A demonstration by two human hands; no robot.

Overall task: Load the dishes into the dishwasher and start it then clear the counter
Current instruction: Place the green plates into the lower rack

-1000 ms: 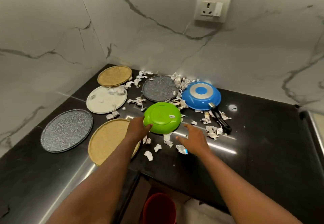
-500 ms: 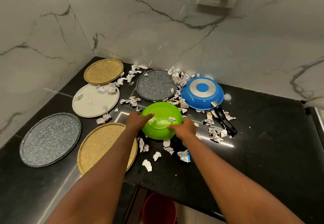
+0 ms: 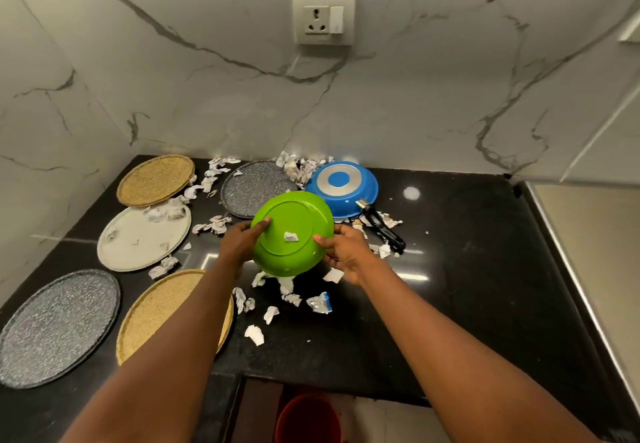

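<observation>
Both arms reach forward over the front edge of the black tabletop (image 3: 467, 286), and the two hands hold a green bowl (image 3: 294, 224) between them near the tabletop's middle. The bowl is upside down and tilted, its base facing up toward the camera with one scrap of paper (image 3: 291, 237) on it. The left hand (image 3: 240, 243) grips the bowl's left rim, thumb laid on the base and fingers curled under the edge. The right hand (image 3: 346, 255) grips the right rim the same way, thumb on top, fingers curled beneath. Just behind the bowl a blue pan (image 3: 360, 196) lies upside down near the back edge, its black handle pointing to the right. Torn paper scraps (image 3: 254, 334) litter the tabletop below and around the bowl.
</observation>
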